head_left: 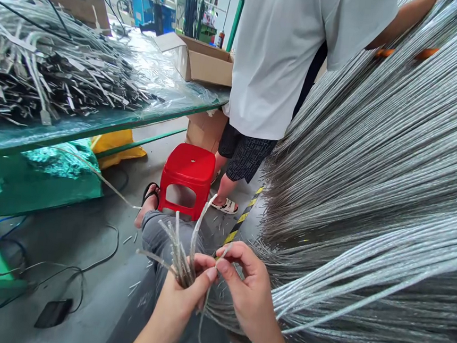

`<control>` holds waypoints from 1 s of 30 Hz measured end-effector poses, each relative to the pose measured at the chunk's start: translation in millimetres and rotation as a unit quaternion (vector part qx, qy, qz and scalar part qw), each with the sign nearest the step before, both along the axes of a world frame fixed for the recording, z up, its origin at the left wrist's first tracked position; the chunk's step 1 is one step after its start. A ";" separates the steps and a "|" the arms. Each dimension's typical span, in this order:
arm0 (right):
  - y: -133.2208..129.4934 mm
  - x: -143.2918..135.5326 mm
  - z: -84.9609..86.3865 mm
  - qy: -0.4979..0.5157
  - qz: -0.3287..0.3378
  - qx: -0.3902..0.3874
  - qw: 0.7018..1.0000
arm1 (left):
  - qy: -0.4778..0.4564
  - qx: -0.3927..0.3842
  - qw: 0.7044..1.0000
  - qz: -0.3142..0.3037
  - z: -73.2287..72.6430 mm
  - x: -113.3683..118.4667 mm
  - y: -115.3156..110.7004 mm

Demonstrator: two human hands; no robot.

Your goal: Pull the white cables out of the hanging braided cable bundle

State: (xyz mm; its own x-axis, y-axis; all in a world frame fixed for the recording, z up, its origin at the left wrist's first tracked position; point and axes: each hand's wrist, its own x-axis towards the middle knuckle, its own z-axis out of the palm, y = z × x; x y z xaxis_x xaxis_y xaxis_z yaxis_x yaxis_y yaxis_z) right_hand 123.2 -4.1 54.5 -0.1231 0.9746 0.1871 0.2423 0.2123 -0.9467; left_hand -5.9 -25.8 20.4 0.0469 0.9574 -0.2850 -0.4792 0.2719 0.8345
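My left hand (185,296) is closed around a small bunch of clear-sheathed silvery cables (179,252), whose cut ends fan out above the fist. Beside it, my right hand (246,285) pinches the end of a single cable (226,250) between thumb and fingers. The thumb and finger of my left hand meet the right fingertips at that cable. A strand loops down below both hands. From the right, a thick sheaf of the same cables (348,267) runs in behind my right wrist.
A large mass of long cables (394,154) fills the right side. Ahead, a person in a white shirt (278,58) stands by a red stool (191,163). At left, a table (178,103) bears a heap of cables with flat metal ends (60,77) and a cardboard box (209,66).
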 end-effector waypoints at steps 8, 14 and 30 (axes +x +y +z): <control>-9.6 -8.8 -4.6 -0.107 -0.070 0.194 0.973 | 0.024 0.031 0.998 0.045 0.7 3.3 4.2; -19.7 -10.8 -9.1 -0.098 -0.077 0.241 0.963 | 0.033 0.047 0.996 0.066 4.8 4.7 4.1; 0.0 -16.5 4.1 0.348 -0.002 -0.301 0.888 | 0.016 0.034 0.999 0.031 12.5 1.0 2.1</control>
